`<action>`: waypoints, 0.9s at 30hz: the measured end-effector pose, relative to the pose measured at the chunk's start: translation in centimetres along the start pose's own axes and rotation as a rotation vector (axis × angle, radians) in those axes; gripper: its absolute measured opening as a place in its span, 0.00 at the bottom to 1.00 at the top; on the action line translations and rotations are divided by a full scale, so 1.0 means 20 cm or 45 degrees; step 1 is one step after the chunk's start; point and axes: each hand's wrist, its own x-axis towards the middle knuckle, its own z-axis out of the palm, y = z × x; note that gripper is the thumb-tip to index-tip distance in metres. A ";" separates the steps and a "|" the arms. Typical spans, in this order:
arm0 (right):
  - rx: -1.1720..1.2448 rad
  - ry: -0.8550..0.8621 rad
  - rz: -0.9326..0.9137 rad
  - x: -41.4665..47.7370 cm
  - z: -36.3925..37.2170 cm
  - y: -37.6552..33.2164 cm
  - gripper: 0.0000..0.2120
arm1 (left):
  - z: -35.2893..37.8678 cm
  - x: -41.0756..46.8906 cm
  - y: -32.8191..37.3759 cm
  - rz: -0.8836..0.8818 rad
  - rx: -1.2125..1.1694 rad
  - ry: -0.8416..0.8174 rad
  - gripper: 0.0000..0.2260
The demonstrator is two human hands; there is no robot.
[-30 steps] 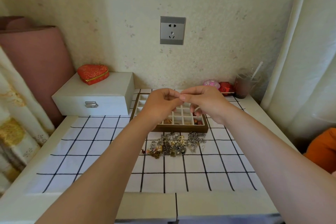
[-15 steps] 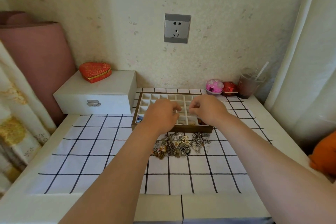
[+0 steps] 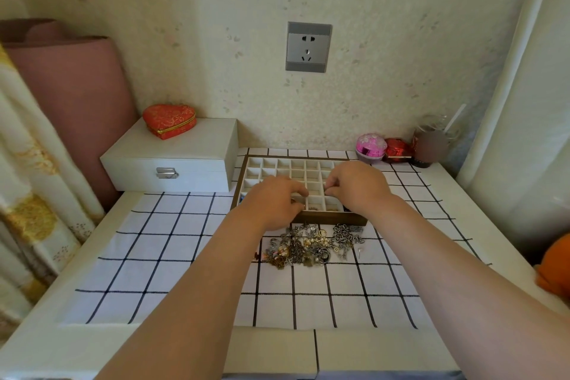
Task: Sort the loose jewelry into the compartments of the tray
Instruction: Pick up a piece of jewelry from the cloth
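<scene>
- Curled fingers on both hands, low over the near rows of the tray [image 3: 333, 220]. The right hand [image 3: 359, 187] draws its fingertips [image 3: 329, 191] together as if pinching something small, and the left hand [image 3: 271, 202] is bunched beside it. Whether either holds a piece I cannot tell.
- Nearest, the checked cloth [image 3: 185, 256] gives small metal a plain ground.
- On it, just before the tray's wooden front rim, the loose jewelry [image 3: 311, 245] lies in one tangled heap, likely kept close for short reaches.
- A few near compartments show pieces.
- Beyond, to the left, a white box [image 3: 172, 157] carries a red heart case [image 3: 169, 120], apart from the work.
</scene>
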 end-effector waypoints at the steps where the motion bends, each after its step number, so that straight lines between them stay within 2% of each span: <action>1: -0.035 -0.023 -0.005 0.00 0.01 0.00 0.09 | 0.00 0.00 0.00 -0.001 -0.009 -0.007 0.14; 3: -0.064 -0.082 -0.008 0.00 0.02 -0.01 0.16 | 0.00 0.00 0.00 0.000 -0.012 -0.020 0.14; 9: -0.037 -0.191 -0.035 -0.01 0.00 -0.02 0.13 | 0.00 -0.01 -0.01 0.015 -0.050 -0.001 0.14; 13: 0.059 -0.122 -0.060 -0.04 -0.02 0.01 0.16 | -0.02 -0.02 -0.03 0.045 -0.071 0.096 0.13; 19: 0.244 0.001 -0.226 -0.13 -0.10 -0.07 0.10 | -0.06 -0.12 0.01 0.208 -0.122 0.242 0.06; 22: 0.286 -0.154 -0.326 -0.24 -0.12 -0.13 0.10 | -0.07 -0.20 0.04 0.190 -0.227 0.102 0.05; 27: 0.258 -0.421 -0.379 -0.37 -0.09 -0.14 0.11 | -0.07 -0.31 0.06 0.165 -0.174 -0.135 0.04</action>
